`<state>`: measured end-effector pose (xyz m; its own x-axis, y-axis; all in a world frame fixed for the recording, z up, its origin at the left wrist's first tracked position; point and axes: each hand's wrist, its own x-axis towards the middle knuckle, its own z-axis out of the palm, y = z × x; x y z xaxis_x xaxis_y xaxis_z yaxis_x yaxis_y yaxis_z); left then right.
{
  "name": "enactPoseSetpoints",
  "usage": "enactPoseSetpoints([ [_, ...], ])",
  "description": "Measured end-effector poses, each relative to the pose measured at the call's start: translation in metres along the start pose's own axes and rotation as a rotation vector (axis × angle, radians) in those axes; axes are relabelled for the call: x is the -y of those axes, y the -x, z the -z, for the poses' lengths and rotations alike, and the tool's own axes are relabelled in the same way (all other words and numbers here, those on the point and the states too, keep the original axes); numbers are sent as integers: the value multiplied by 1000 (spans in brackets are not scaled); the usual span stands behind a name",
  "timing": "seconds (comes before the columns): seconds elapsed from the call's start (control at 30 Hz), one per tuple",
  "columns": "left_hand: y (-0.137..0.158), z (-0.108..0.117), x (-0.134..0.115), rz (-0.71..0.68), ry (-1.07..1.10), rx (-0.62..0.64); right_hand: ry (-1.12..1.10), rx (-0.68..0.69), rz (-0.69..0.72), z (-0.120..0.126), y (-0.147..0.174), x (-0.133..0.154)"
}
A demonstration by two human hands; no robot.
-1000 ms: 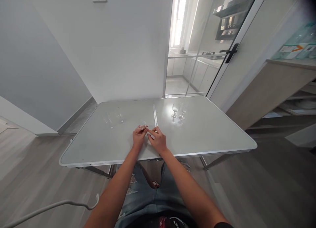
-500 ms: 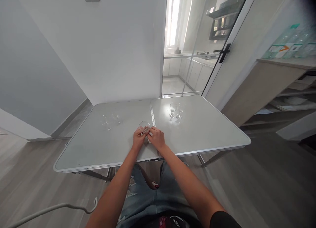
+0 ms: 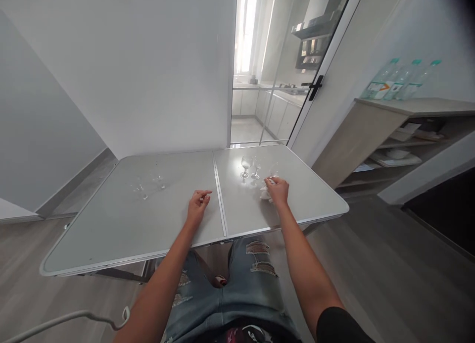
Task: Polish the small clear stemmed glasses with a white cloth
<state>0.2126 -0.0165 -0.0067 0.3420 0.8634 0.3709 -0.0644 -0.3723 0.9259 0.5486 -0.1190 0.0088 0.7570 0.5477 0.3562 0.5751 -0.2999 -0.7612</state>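
My right hand (image 3: 279, 189) is closed on a clear stemmed glass (image 3: 273, 170), whose bowl shows faintly above the fingers. A crumpled white cloth (image 3: 264, 193) hangs from the same hand, close over the table. To the left of it, two clear stemmed glasses, the nearer one a wine glass (image 3: 245, 166) and beside it another glass (image 3: 256, 170), stand upright. Over the left half of the table, my left hand (image 3: 198, 204) holds nothing, its fingers apart and loosely bent.
Further left on the grey folding table (image 3: 178, 165) are two more clear glasses, a nearer glass (image 3: 143, 190) and a farther glass (image 3: 160, 182), hard to make out. Beyond stands a glass door (image 3: 274, 100). Plastic bottles (image 3: 399, 80) top a shelf unit (image 3: 356, 135) at right.
My hands have come apart. The right one has carried the glass and cloth rightward, next to the standing glasses; the left has let go of the glass. The view has turned slightly right.
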Motion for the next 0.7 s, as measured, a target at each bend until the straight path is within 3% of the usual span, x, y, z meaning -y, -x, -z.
enactPoseSetpoints([
  [0.13,-1,1,1,10,-37,-10,109,45,-82,5,-39,-26],
  [0.33,-1,2,5,22,-56,-15,157,167,-126,-11,-78,-34],
  [0.7,0,1,8,73,-104,-10,203,205,-160,-30,-83,-46],
])
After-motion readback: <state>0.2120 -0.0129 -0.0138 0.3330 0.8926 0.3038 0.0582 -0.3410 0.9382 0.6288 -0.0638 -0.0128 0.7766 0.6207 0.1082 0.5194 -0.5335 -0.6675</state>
